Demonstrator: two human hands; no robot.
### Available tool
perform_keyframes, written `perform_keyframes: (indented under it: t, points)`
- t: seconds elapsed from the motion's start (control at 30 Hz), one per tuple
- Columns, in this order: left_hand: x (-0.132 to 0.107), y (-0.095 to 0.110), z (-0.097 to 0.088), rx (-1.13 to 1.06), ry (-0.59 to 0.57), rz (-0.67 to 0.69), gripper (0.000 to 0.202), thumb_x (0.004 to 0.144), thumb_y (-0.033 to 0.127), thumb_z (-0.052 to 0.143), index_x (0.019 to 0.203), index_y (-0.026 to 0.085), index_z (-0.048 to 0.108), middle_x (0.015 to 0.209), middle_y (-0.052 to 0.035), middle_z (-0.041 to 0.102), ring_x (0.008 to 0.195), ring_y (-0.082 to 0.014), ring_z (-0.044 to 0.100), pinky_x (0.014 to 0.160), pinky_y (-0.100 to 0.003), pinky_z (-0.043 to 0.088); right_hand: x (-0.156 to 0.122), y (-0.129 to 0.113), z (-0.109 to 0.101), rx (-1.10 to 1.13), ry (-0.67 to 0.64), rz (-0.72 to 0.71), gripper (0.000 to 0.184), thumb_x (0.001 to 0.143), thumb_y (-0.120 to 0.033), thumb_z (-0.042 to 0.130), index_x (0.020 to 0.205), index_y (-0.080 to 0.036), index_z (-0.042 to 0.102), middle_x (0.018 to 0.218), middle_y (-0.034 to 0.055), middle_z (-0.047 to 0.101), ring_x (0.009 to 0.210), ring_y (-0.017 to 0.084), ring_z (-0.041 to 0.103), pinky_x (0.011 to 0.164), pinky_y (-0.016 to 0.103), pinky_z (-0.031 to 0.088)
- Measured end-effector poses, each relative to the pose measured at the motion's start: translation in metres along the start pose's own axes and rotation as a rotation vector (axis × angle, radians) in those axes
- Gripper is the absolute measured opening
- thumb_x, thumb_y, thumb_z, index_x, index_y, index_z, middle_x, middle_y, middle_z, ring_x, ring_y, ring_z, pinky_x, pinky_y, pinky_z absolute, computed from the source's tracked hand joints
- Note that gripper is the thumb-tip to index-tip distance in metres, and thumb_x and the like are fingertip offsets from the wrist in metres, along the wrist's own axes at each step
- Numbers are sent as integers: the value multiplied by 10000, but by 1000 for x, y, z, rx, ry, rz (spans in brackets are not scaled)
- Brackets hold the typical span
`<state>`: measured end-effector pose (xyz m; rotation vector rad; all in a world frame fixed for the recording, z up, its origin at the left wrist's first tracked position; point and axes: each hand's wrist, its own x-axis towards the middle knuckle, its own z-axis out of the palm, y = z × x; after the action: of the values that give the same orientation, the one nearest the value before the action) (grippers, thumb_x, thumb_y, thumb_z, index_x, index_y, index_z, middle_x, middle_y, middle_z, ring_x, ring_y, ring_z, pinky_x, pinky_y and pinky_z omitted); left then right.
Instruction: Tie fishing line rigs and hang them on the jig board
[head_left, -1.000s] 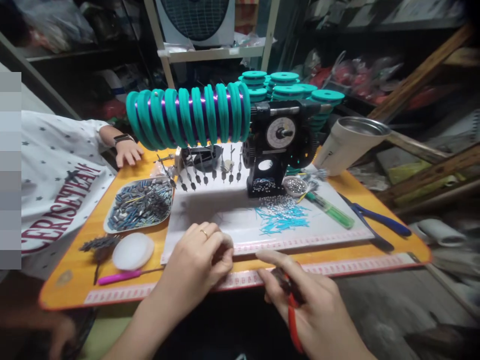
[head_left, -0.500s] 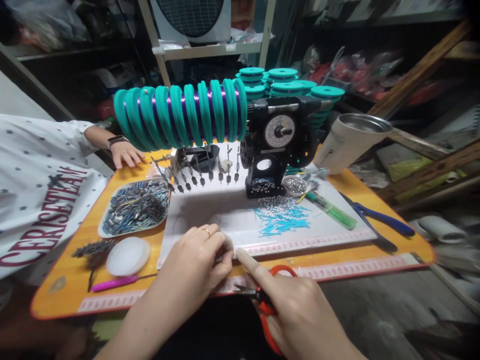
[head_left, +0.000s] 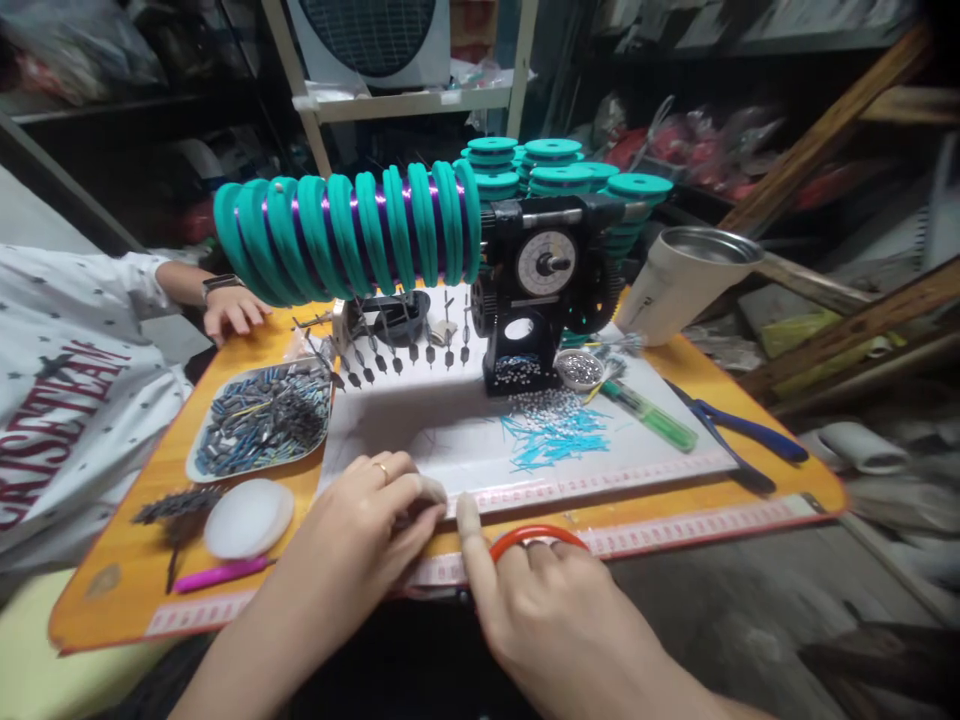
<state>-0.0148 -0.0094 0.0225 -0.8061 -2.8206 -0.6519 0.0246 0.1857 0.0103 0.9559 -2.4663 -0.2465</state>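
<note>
My left hand (head_left: 360, 540) rests at the near edge of the white mat (head_left: 465, 440), fingers curled in a pinch on something too small to make out. A ring sits on one finger. My right hand (head_left: 547, 610) lies beside it, gripping red-handled scissors (head_left: 536, 535) whose loop shows above the knuckles; its index finger points up to the left fingertips. Straight behind stands a black winding machine (head_left: 544, 290) with a dial, carrying a row of teal spools (head_left: 345, 240) wound with purple thread.
An orange table (head_left: 735, 500) holds a tray of small blue-grey parts (head_left: 259, 420), a white disc (head_left: 247, 518), a pink tool (head_left: 221, 574), cyan strips (head_left: 551, 435), a green pen (head_left: 652, 420), blue-handled pliers (head_left: 742, 430) and a steel cup (head_left: 686, 280). Another person's hand (head_left: 229, 310) rests at far left.
My right hand has moved left and up with the scissors, bringing its index finger against the left fingertips. The view has drifted slightly; the left hand stays pinched in place.
</note>
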Motion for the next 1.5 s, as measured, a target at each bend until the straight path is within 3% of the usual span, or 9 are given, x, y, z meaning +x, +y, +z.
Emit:
perform_keyframes:
  t: [0.27,0.43,0.57,0.8,0.97,1.17,1.33,1.43,1.5]
  points:
    - [-5,-4,-1,-68,82,21,89,890,173,604,863,215,678,819,38,634,777,-40,608,696,-124,442,22,-9,-7,47,42,-55,441,591,-112,532,949,20,754,425,77,475,308,185,419,284,268,320]
    - [-8,-5,0,-80,72,9,84,890,187,606,852,219,673,812,41,629,746,-30,602,687,-112,447,23,-13,-3,62,95,0,439,609,-145,509,931,14,762,395,79,450,289,217,394,244,297,275]
    - [-8,-5,1,-75,93,6,94,887,176,595,843,213,670,802,36,626,741,-34,606,680,-116,452,20,-8,-7,63,69,-60,454,616,-100,493,967,10,759,406,69,455,300,182,402,268,258,307]
    - [-6,-1,4,-64,134,-3,108,872,135,582,809,187,652,768,27,610,698,-42,581,652,-129,452,15,-4,-5,39,78,-42,436,589,-90,514,940,15,750,442,87,502,305,170,411,280,261,336]
    - [-8,0,4,-63,167,3,122,856,98,576,785,173,641,745,21,598,678,-44,573,629,-130,449,14,-4,-4,14,55,-51,497,618,-86,501,1046,36,722,441,63,480,320,176,418,295,265,337]
    - [-9,1,4,-53,160,-16,127,859,100,571,776,170,639,751,15,602,686,-49,575,635,-133,455,10,-6,-3,-18,23,-77,405,714,-99,475,1036,34,682,480,57,492,349,173,433,328,260,326]
    - [-8,2,5,-23,168,-21,122,862,112,565,776,161,636,772,1,614,726,-64,592,651,-143,460,6,-3,-1,-38,-17,-85,469,792,-112,459,1199,74,600,505,31,486,381,166,454,387,261,302]
    - [-10,2,5,-10,173,-29,111,864,121,569,786,160,638,787,-3,616,737,-72,584,673,-165,454,1,10,-2,30,-87,-48,454,838,-166,546,1266,-21,585,517,9,514,396,152,491,423,254,257]
    - [-14,4,6,-24,203,-37,104,867,124,576,797,166,640,796,0,617,742,-73,569,694,-179,445,-5,16,-4,142,-85,11,492,867,-289,643,1311,-96,560,541,-9,558,421,148,535,446,253,246]
